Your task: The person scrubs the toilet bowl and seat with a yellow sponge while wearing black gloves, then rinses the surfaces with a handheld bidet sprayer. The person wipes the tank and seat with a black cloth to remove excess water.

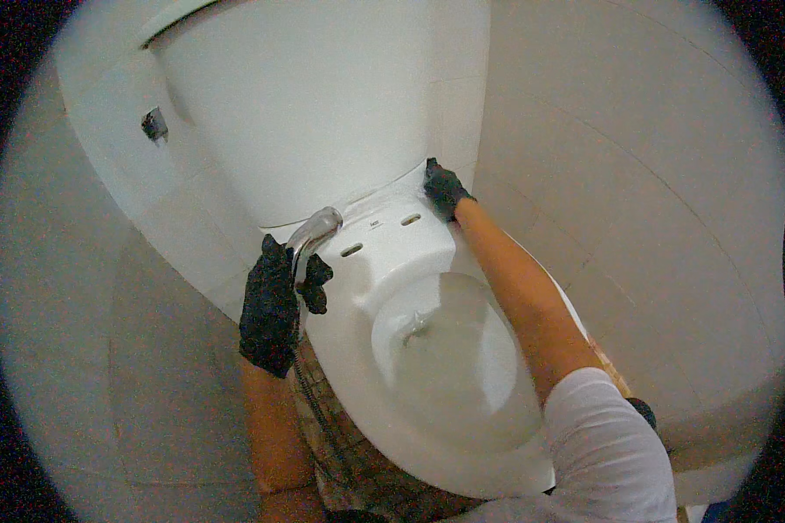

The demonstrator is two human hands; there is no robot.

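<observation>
My left hand (278,301), in a black glove, is closed around the handle of a chrome hand shower sprayer (317,230). The sprayer's head points over the back rim of a white ceramic toilet bowl (360,418), near two oblong seat-hinge slots. My right hand (446,189), also black-gloved, lies at the back right corner of the bowl, against the foot of the white cistern (327,111). Its fingers are bent; whether it holds anything is hidden. Water lies in the bowl. A metal hose (314,399) hangs below my left hand.
Tiled walls (628,196) rise right of and behind the toilet. A dark fitting (154,125) sits on the wall at upper left. Floor tiles (163,392) spread at the left. Beyond my right arm, a thin wooden-coloured strip (610,366) and a dark rounded object (642,413) show.
</observation>
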